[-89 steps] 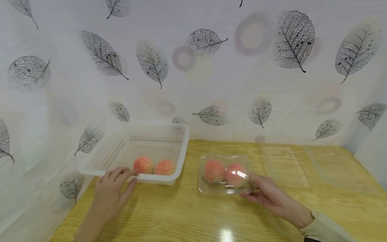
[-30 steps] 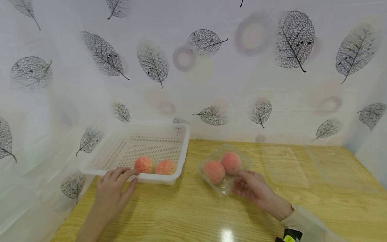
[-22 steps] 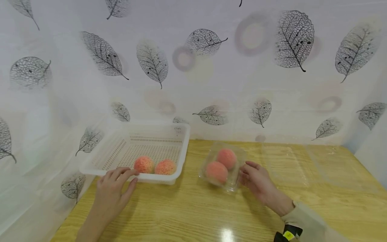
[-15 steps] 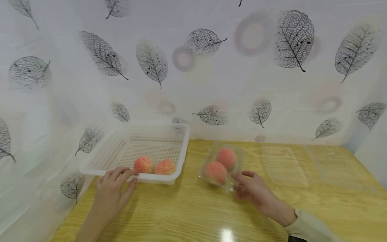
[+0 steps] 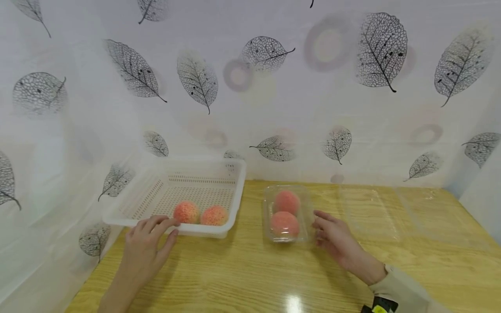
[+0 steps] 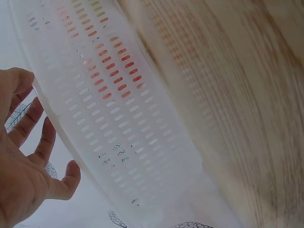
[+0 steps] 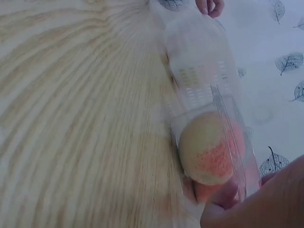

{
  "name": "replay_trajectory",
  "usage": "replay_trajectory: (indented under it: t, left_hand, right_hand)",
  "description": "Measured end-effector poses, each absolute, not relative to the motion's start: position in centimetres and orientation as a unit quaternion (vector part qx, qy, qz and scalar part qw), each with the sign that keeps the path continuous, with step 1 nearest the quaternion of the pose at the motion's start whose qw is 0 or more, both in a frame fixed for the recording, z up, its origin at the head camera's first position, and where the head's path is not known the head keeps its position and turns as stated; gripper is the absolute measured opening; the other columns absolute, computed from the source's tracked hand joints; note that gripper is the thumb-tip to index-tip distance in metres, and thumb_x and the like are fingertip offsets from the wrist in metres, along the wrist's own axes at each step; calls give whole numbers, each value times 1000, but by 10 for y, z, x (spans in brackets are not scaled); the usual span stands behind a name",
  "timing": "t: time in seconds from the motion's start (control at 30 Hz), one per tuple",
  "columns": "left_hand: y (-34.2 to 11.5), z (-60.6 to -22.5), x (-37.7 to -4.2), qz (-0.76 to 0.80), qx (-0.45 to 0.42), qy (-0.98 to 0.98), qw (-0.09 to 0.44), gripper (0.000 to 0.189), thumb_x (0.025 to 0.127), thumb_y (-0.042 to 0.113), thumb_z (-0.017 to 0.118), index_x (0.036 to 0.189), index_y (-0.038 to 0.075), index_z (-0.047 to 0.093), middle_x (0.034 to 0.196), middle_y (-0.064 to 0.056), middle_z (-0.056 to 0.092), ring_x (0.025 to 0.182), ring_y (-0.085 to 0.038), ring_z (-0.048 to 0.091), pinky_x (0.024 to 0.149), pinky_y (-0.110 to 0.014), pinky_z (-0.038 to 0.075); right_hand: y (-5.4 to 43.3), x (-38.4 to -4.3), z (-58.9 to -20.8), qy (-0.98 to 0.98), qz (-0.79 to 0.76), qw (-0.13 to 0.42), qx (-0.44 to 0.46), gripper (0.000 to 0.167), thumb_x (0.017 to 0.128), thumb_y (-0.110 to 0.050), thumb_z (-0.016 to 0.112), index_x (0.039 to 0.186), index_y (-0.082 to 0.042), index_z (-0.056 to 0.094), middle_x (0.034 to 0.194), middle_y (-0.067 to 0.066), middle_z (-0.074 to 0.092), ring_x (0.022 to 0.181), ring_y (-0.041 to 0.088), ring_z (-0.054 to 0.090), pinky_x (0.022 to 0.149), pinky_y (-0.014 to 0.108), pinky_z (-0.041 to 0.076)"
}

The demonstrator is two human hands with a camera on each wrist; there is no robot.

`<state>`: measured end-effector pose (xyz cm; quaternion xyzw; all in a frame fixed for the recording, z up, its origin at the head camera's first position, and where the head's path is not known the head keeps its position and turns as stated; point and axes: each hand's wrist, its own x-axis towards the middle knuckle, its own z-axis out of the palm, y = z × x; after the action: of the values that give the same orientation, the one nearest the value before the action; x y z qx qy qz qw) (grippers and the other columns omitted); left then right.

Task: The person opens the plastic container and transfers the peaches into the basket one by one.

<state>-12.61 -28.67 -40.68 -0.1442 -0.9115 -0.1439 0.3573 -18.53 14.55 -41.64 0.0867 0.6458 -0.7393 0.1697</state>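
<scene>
My left hand (image 5: 142, 250) rests its fingertips on the near rim of a white perforated plastic basket (image 5: 236, 191), thumb held outside. Two pink-yellow peaches (image 5: 185, 212) lie inside near that rim. Right of the basket, a clear plastic fruit box (image 5: 268, 232) stands lengthwise on the table, with two peaches (image 5: 285, 224) one behind the other in it. Beside its right wall is my right hand (image 5: 340, 243), fingers loosely bent and holding nothing. In the right wrist view the thumb of that hand (image 7: 251, 206) is close to the box (image 7: 256, 175); contact is unclear.
Two more clear plastic boxes (image 5: 368, 213), faint against the wood, lie at the back right of the table (image 5: 242, 278). A whitish curtain (image 5: 274, 108) printed with leaves hangs behind and to the left.
The right hand turned the fruit box from crosswise to lengthwise, passing through a slant half a second ago, and now lies at its right side. The left hand stayed on the basket rim.
</scene>
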Motion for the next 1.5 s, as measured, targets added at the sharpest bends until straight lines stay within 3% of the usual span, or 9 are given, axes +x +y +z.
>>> replay_trajectory:
  t: [0.13, 0.23, 0.47, 0.67, 0.93, 1.07, 1.17, 1.37, 1.5]
  left_hand:
    - [-287, -407, -126, -145, -143, -912, 356, 25, 80, 9, 82, 103, 19, 75, 106, -6, 72, 97, -38, 65, 75, -68, 48]
    - [-287, -407, -126, -144, -141, -913, 355, 25, 81, 10, 82, 103, 19, 75, 106, -7, 72, 97, -39, 65, 75, -68, 47]
    - [-287, -407, -125, -143, -140, -914, 353, 25, 82, 10, 81, 104, 19, 75, 108, -7, 72, 98, -39, 65, 76, -68, 47]
    - [-287, -407, -126, -146, -137, -916, 348, 26, 82, 10, 81, 105, 19, 75, 108, -7, 71, 99, -39, 64, 77, -68, 47]
    - [-287, -406, -128, -149, -140, -915, 348, 26, 81, 9, 82, 104, 19, 75, 107, -7, 71, 98, -39, 64, 77, -68, 47]
    - [-288, -406, -128, -149, -139, -916, 347, 26, 81, 9, 82, 105, 18, 75, 107, -7, 71, 98, -39, 64, 77, -68, 47]
    - [-287, -407, -127, -148, -138, -916, 346, 27, 81, 9, 82, 105, 18, 75, 107, -7, 71, 98, -39, 64, 78, -68, 47]
    - [-285, -407, -125, -147, -139, -914, 352, 26, 80, 9, 82, 104, 18, 75, 107, -8, 71, 97, -41, 65, 77, -68, 47]
    - [-286, -406, -124, -145, -138, -914, 353, 26, 81, 10, 82, 104, 19, 75, 107, -8, 71, 97, -41, 65, 76, -69, 47]
  right_hand:
    - [142, -181, -416, 653, -736, 146, 103, 69, 102, -13, 54, 159, 0, 17, 100, -2, 47, 68, 5, 44, 71, 26, 51]
    - [139, -177, -417, 659, -729, 147, 114, 71, 102, -16, 58, 156, 1, 17, 100, 1, 48, 69, 8, 48, 71, 27, 54]
    - [137, -176, -418, 648, -733, 163, 127, 62, 103, -18, 56, 152, 0, 23, 114, 6, 53, 82, 13, 62, 73, 28, 59]
    - [144, -182, -414, 636, -749, 143, 118, 59, 104, -12, 50, 159, -5, 27, 101, -2, 53, 70, 7, 53, 76, 25, 54]
    - [140, -180, -417, 606, -770, 124, 159, 78, 101, -19, 61, 157, -3, 9, 116, 3, 44, 81, 6, 57, 82, 23, 56]
    - [132, -175, -419, 589, -780, 144, 154, 76, 100, -17, 60, 149, 3, 6, 111, 7, 43, 85, 9, 61, 81, 25, 57]
    - [127, -172, -421, 576, -788, 151, 157, 67, 100, -17, 62, 143, 2, 14, 102, 6, 49, 85, 13, 66, 83, 28, 59]
    - [120, -173, -419, 558, -800, 146, 167, 32, 98, -12, 64, 109, -7, 35, 92, 4, 55, 81, 15, 67, 81, 29, 61]
    - [117, -174, -417, 544, -809, 137, 176, 20, 96, -7, 61, 91, -8, 42, 86, 1, 57, 80, 15, 64, 80, 26, 60]
